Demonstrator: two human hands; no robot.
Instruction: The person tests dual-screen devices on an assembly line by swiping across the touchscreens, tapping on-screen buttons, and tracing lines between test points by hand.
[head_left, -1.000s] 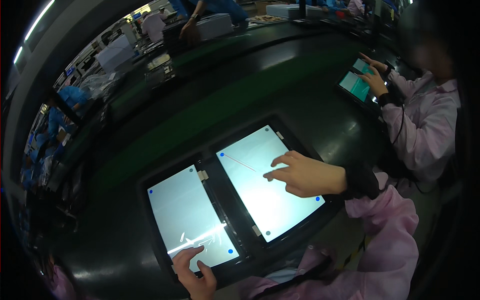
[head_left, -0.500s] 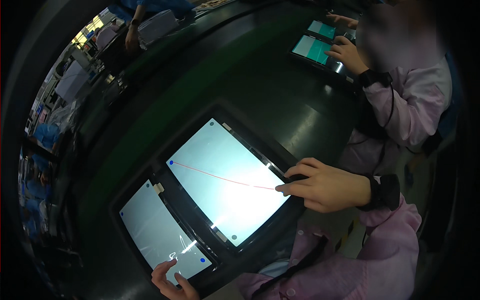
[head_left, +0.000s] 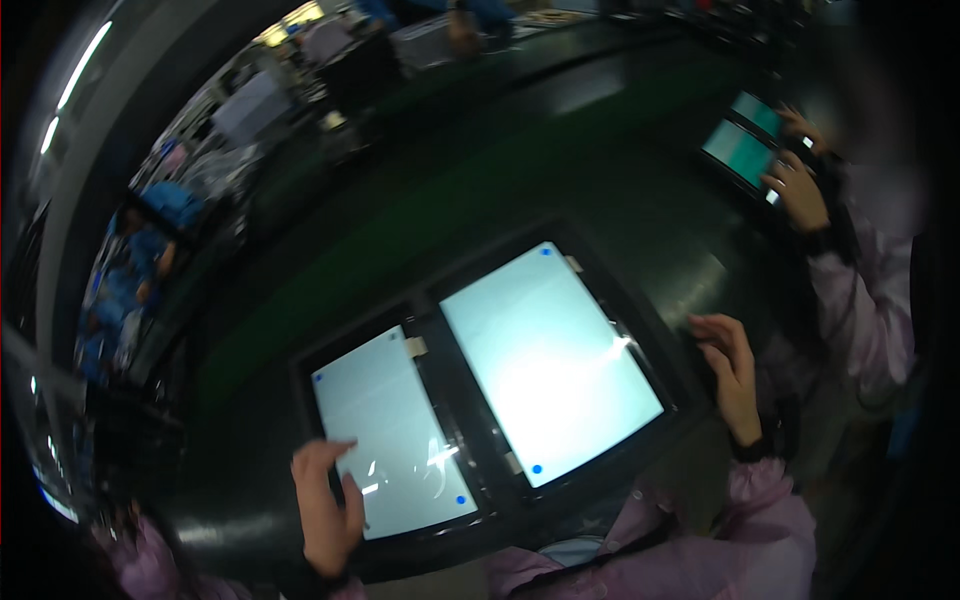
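Observation:
Two lit touchscreen panels lie side by side on a dark work surface. The larger right panel is bright white, with a blue dot near its top corner and another near its bottom corner. On the dimmer left panel are two blue dots, a grey one and light reflections. My left hand is open at the left panel's lower left edge, thumb and forefinger apart above it. Whether a fingertip touches the glass I cannot tell. My right hand hovers off the right panel's right side, holding nothing, its fingers loosely bent.
At the upper right, a co-worker's hand works at another pair of panels with green and pale screens. Blue-clad people and equipment stand along the far left. A dark frame surrounds my panels.
My right hand has left the right panel's edge and moved outward. The red line there is gone, and blue dots now mark different corners. My left hand has shifted along the left panel; the view turned.

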